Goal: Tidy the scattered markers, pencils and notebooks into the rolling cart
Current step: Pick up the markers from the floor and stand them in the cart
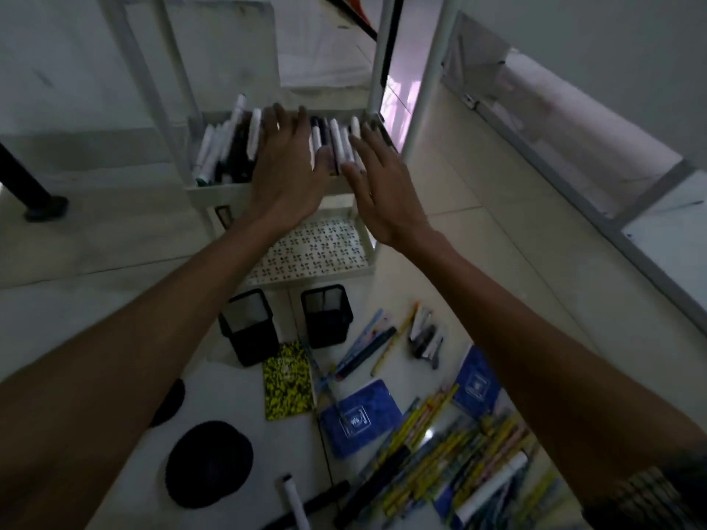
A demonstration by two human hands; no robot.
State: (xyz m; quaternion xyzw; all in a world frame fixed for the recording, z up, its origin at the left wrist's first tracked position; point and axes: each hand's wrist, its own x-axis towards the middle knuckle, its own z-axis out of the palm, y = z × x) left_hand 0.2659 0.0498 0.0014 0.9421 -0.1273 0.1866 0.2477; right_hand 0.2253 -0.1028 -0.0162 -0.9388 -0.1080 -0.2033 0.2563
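The white rolling cart (214,191) stands ahead, its middle tray full of several black and white markers (225,147). My left hand (285,174) lies flat over the markers, fingers spread, holding nothing. My right hand (378,185) hovers flat over the tray's right side, fingers apart, beside more markers (338,145). The lower tray (367,246) has a patterned bottom. On the floor lie a yellow-black notebook (287,380), a blue notebook (359,416), another blue notebook (476,384), a heap of pencils (432,449) and loose pens (367,350).
Two black mesh pen holders (248,327) (327,315) stand on the floor before the cart. A black round object (208,462) and a white marker (294,503) lie nearer me. A dark furniture leg (34,193) is at left, a glass panel frame (574,177) at right.
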